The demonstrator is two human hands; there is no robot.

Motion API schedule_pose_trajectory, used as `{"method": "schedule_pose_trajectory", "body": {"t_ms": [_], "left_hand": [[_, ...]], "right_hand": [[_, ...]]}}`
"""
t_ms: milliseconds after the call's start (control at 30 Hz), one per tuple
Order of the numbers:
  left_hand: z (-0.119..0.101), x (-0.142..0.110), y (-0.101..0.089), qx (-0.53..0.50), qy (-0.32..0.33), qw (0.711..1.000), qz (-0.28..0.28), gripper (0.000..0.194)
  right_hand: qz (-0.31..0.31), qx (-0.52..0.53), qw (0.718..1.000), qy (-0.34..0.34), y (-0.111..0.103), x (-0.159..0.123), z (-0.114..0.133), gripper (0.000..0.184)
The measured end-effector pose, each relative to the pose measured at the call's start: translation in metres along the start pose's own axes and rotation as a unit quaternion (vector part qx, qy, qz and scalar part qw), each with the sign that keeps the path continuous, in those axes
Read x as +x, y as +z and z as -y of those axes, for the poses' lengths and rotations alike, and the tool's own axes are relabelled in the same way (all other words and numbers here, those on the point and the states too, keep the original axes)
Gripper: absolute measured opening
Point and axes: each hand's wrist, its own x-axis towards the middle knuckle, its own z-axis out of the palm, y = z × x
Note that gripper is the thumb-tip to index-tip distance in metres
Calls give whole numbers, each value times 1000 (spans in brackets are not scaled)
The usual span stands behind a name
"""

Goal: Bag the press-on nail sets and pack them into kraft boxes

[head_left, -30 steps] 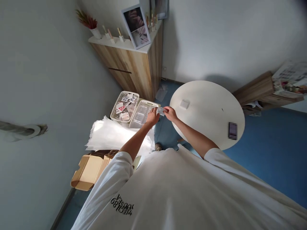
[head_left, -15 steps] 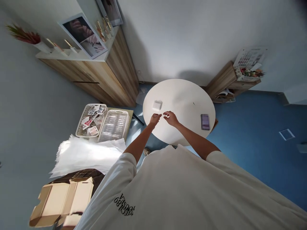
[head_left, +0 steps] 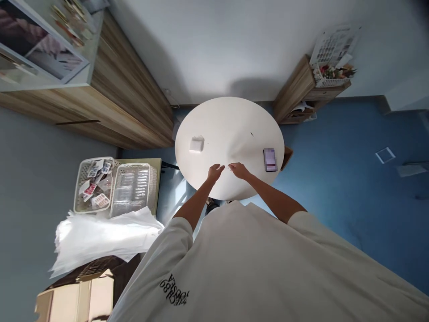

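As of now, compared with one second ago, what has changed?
The left hand and right hand moved rightward from the basket of clear plastic cases to over the round white table; the view turned too. The clear piece at the hands earlier can't be made out now. The white block and phone-like item stayed on the table.

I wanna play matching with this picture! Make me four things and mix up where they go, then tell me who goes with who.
Things:
1. small white block
2. pile of white sheets
3. cardboard
4. left hand

Places and colours:
A. close to the right hand
B. brown, bottom left of the picture
C. on the round table
D. just below the white baskets in the picture

Pairs: 1-C, 2-D, 3-B, 4-A
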Motion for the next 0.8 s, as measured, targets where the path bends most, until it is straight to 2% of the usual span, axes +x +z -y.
{"method": "schedule_pose_trajectory", "body": {"t_ms": [167, 400, 600, 800], "left_hand": [[9, 8, 15, 28, -27, 998, 55, 60], [19, 17, 22, 43, -40, 997, 52, 51], [16, 21, 18, 27, -50, 997, 49, 52], [13, 17, 18, -13, -64, 997, 41, 47]], "right_hand": [[-1, -58, 998, 5, 1, -1, -10, 41], [1, -108, 994, -2, 6, 4, -16, 42], [-1, -51, 999, 9, 5, 11, -20, 31], [1, -73, 997, 5, 7, 10, -20, 34]]}}
